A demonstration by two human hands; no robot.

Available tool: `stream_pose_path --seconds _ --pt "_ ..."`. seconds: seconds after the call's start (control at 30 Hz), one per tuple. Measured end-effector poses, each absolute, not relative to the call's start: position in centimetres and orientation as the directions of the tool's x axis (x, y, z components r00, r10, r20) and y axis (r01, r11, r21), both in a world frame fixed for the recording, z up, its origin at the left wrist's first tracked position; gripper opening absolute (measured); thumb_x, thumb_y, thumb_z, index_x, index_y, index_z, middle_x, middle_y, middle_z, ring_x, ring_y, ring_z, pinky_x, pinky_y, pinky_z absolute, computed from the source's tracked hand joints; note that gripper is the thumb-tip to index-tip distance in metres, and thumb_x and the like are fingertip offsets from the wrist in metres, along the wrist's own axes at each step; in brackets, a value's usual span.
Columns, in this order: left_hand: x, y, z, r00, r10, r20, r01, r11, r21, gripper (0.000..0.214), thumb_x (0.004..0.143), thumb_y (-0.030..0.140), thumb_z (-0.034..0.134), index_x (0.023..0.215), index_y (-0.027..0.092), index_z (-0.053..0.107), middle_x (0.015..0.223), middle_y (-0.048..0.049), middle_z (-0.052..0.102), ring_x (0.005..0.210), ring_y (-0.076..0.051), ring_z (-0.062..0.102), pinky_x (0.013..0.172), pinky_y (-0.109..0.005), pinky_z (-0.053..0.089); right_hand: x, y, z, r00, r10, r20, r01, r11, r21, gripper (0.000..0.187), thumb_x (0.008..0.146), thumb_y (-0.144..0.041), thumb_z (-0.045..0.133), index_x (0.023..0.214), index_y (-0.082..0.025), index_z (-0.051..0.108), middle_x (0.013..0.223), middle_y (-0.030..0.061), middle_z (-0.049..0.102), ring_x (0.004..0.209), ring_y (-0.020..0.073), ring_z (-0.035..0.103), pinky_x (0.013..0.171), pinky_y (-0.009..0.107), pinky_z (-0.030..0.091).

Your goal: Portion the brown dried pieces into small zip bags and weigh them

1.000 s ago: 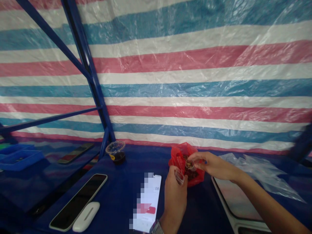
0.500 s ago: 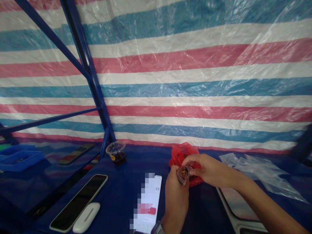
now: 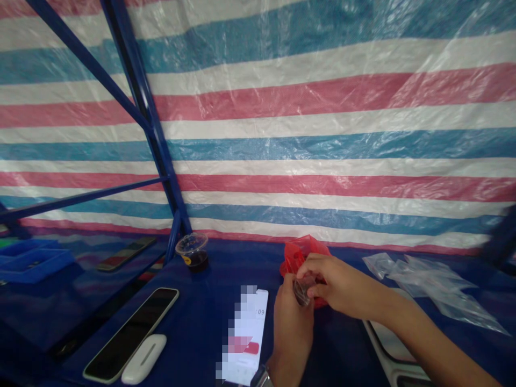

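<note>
A small, crinkled, clear plastic bag (image 3: 301, 294) lies at the near left edge of the red plastic bag, raised in the left hand (image 3: 293, 325). Its mouth appears to face far and right, towards the right hand (image 3: 336, 280); its long axis is mostly hidden by the knuckles, so I cannot tell it exactly. The left fingers are closed around it. At its mouth, the right thumb and fingers are clamped on a small, clear plastic cup (image 3: 309, 281), only partly showing and seemingly tipped left towards the bag. The cup and the small bag meet or overlap; both hands are equally close, one either side.

Just beyond the fingers stands the open, crumpled red plastic bag (image 3: 307, 248), partly covered by the right hand. Farther right, a loose pile of flat, clear plastic bags (image 3: 429, 287) lies on the dark blue tabletop (image 3: 226, 263). Left of the left wrist, a bright-screened phone (image 3: 246, 336) lies near. Far left stands a clear, domed plastic cup of dark liquid (image 3: 193, 253).
</note>
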State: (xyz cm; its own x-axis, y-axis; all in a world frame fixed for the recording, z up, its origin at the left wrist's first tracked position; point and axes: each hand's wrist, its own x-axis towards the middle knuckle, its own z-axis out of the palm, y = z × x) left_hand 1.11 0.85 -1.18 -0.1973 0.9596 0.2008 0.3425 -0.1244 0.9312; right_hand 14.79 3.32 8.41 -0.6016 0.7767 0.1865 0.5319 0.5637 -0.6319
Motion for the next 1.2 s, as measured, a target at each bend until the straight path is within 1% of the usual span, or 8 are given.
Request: stream_pose_path --seconds 0.17,0.27,0.53,0.6,0.7,0.77,1.0,1.2 --pt "1.1 1.0 -1.3 -0.194 0.960 0.200 0.333 -0.128 0.934 0.007 0.090 0.019 0.064 0.093 0.024 0.061 0.088 -0.0054 0.073 0.080 -0.025 0.069 0.068 -0.031 0.043 15.0 3.5 8.4 -0.609 0.771 0.188 0.522 0.567 -0.637 0.027 0.074 0.000 0.061 0.085 -0.023 0.072 0.097 0.0017 0.073 0.091 0.0194 0.068 0.082 0.028 0.051" --pt "1.1 1.0 -1.4 -0.195 0.958 0.209 0.335 -0.136 0.932 0.005 0.091 0.021 0.064 0.093 0.024 0.061 0.085 -0.0043 0.071 0.076 -0.025 0.067 0.066 -0.031 0.041 15.0 3.5 8.4 -0.601 0.776 0.190 0.521 0.561 -0.643 0.028 0.075 -0.001 0.061 0.086 -0.023 0.074 0.098 0.0018 0.074 0.092 0.0198 0.069 0.083 0.029 0.052" --pt "1.1 0.9 -1.3 -0.187 0.957 0.222 0.301 -0.159 0.940 0.011 0.089 0.015 0.064 0.092 0.024 0.059 0.085 -0.0034 0.072 0.076 -0.023 0.068 0.066 -0.029 0.042 15.4 3.8 8.2 -0.608 0.786 0.116 0.470 0.474 -0.745 0.027 0.080 -0.004 0.064 0.094 -0.023 0.076 0.102 0.0030 0.078 0.095 0.0210 0.072 0.084 0.029 0.055" --pt "1.1 0.8 -1.1 -0.182 0.956 0.228 0.290 -0.169 0.942 0.011 0.090 0.015 0.064 0.092 0.024 0.059 0.084 -0.0025 0.072 0.074 -0.022 0.068 0.065 -0.028 0.043 15.4 3.7 8.4 -0.608 0.780 0.144 0.482 0.508 -0.714 0.026 0.080 -0.003 0.063 0.092 -0.023 0.075 0.100 0.0023 0.077 0.093 0.0203 0.072 0.083 0.029 0.054" --pt "1.2 0.8 -0.8 -0.192 0.953 0.232 0.289 -0.171 0.942 0.013 0.089 0.014 0.065 0.090 0.024 0.058 0.081 -0.0015 0.070 0.071 -0.021 0.066 0.063 -0.027 0.041 15.2 3.3 9.0 -0.613 0.756 0.229 0.520 0.604 -0.604 0.028 0.077 0.000 0.061 0.087 -0.023 0.074 0.098 0.0010 0.076 0.090 0.0188 0.069 0.083 0.029 0.051" --pt "1.3 0.7 -0.7 -0.198 0.952 0.232 0.291 -0.169 0.942 0.014 0.088 0.013 0.066 0.090 0.024 0.058 0.080 -0.0014 0.070 0.071 -0.021 0.066 0.062 -0.027 0.040 15.1 3.1 9.2 -0.624 0.737 0.259 0.525 0.641 -0.560 0.030 0.077 0.002 0.058 0.086 -0.023 0.073 0.098 0.0010 0.076 0.091 0.0187 0.068 0.083 0.029 0.050" --pt "1.2 0.7 -0.7 -0.186 0.955 0.231 0.276 -0.175 0.945 0.011 0.091 0.015 0.063 0.092 0.024 0.058 0.084 -0.0028 0.072 0.075 -0.022 0.069 0.066 -0.028 0.044 14.9 2.9 9.3 -0.586 0.767 0.262 0.555 0.616 -0.560 0.030 0.076 0.002 0.060 0.084 -0.023 0.074 0.095 0.0009 0.075 0.087 0.0179 0.067 0.080 0.028 0.048" --pt "1.1 0.7 -0.5 -0.192 0.960 0.202 0.266 -0.147 0.953 0.011 0.094 0.017 0.062 0.089 0.024 0.057 0.081 -0.0013 0.071 0.073 -0.021 0.068 0.065 -0.027 0.043 15.7 3.5 9.3 -0.569 0.797 0.204 0.532 0.545 -0.647 0.022 0.083 -0.006 0.066 0.090 -0.024 0.077 0.094 0.0000 0.077 0.087 0.0179 0.070 0.080 0.028 0.049"
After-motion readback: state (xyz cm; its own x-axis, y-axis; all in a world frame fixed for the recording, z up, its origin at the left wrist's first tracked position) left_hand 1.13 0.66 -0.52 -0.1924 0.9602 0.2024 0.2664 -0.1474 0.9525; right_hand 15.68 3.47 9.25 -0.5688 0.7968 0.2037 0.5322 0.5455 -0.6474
